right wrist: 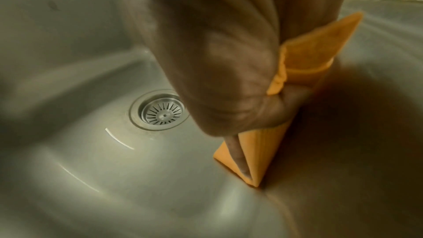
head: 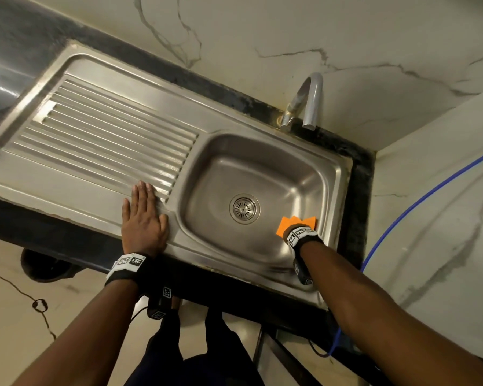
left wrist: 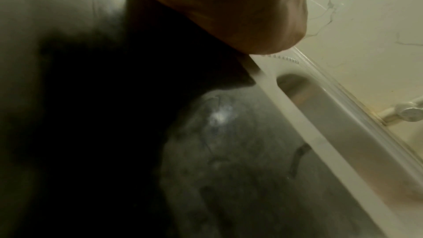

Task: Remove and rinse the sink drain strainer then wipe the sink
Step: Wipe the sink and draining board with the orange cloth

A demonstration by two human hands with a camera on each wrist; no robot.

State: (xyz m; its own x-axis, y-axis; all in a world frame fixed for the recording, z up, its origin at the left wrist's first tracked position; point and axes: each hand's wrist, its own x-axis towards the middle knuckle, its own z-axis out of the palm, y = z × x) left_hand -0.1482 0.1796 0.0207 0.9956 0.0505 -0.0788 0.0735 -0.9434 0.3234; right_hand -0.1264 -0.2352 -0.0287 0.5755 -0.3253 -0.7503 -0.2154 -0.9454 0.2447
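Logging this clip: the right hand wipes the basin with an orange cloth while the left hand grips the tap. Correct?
Not quite. The left hand lies flat on the draining board, away from the tap, as the head view shows. The right hand does hold the orange cloth in the basin.

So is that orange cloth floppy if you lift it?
Probably floppy: the cloth folds and bends around the right hand. Likely light too, since a few fingers hold it against the sink. It should slide easily on that smooth steel.
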